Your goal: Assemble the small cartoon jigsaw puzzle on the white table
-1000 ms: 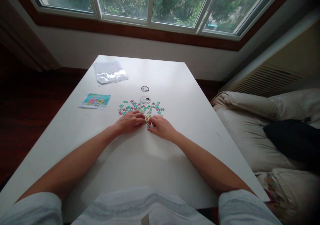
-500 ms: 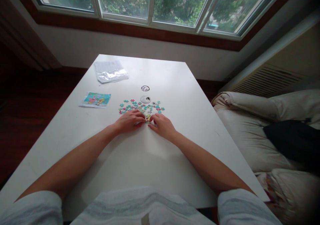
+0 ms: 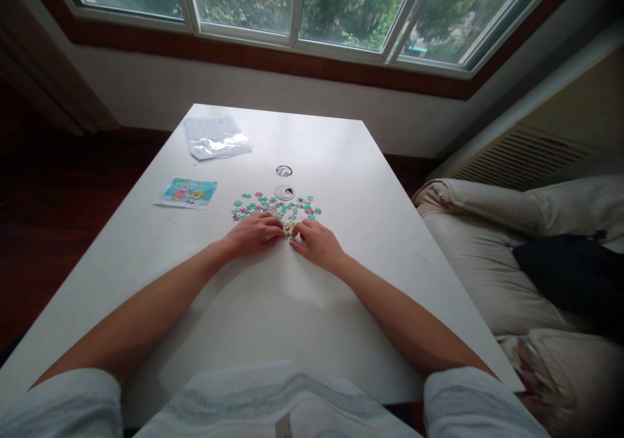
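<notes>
Many small jigsaw puzzle pieces (image 3: 263, 204), mostly teal and pink, lie scattered just beyond my hands. A few joined yellow pieces (image 3: 288, 230) sit between my fingertips. From the left, my left hand (image 3: 256, 233) rests on the table with its fingers curled against the edge of these yellow pieces. My right hand (image 3: 316, 243) meets them from the other side, thumb and forefinger bent close together at their edge. The fingers partly cover the pieces, so how firmly each hand grips them is hard to make out.
A picture card (image 3: 189, 193) with a cartoon scene lies left of the pieces. Behind it is a clear plastic bag (image 3: 217, 138). Two round discs (image 3: 284, 193) lie beyond the pieces on the white table (image 3: 292, 334). A beige sofa (image 3: 468, 256) stands at the right.
</notes>
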A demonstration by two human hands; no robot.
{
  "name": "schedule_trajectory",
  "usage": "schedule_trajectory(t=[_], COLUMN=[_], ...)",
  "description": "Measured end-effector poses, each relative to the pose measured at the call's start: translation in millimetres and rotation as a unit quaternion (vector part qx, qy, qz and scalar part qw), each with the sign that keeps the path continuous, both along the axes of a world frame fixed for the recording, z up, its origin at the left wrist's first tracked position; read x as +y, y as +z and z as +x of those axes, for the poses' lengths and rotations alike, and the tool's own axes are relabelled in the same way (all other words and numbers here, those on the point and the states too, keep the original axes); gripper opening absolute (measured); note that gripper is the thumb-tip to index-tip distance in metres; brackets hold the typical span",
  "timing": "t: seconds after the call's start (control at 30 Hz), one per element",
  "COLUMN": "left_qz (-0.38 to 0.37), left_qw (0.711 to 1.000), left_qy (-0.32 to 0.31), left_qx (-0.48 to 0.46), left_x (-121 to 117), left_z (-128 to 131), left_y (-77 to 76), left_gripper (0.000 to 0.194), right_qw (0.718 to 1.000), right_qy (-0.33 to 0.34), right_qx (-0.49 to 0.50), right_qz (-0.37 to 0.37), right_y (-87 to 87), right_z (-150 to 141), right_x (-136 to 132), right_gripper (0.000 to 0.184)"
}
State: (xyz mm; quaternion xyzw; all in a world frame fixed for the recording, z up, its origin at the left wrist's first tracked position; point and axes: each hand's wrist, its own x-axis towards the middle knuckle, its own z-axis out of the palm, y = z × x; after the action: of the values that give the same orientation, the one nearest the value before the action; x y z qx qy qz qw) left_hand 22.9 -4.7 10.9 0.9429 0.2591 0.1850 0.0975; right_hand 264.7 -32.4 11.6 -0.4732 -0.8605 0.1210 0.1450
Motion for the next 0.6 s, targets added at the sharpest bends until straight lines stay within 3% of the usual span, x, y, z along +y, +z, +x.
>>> schedule_trajectory(t=[0.6], left_qz=[0.001], left_qw=[1.000], left_qy=[0.001], left_qx=[0.002], left_x=[0.6], left_z=[0.8], left_y=[2.0], left_gripper=[0.020], right_qw=[0.996], right_qy=[0.061], right_qx=[-0.045], right_qz=[0.052], right_y=[0.5], right_z=[-0.6], right_x=[2.4], right_gripper=[0.012])
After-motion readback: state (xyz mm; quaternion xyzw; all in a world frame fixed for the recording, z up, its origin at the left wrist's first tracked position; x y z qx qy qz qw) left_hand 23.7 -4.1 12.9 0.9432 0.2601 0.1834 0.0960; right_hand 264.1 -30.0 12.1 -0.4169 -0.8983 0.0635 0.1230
